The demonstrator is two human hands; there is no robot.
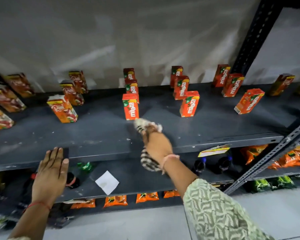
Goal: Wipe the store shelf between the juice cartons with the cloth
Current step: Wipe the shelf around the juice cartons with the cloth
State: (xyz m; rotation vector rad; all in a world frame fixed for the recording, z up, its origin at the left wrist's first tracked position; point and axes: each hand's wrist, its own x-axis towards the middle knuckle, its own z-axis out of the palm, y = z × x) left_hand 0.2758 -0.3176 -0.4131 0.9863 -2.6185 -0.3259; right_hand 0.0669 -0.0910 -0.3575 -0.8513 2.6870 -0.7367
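Observation:
My right hand (157, 146) is shut on a striped white-and-brown cloth (144, 125). The cloth's front end presses on the dark shelf (97, 134) just in front of an orange juice carton (130, 106); its other end hangs below my wrist. More orange cartons stand in rows further right, such as one carton (189, 103) and another tilted carton (249, 101). To the left stand red-and-orange cartons, the nearest of them a carton (62, 108). My left hand (51, 172) rests flat, fingers together, on the shelf's front edge, holding nothing.
A black perforated upright (260, 28) and a diagonal brace (270, 155) frame the right side. Below are a lower shelf with dark bottles (222, 164), a white paper square (107, 182), orange snack packets (255, 152) and a yellow price tag (214, 150).

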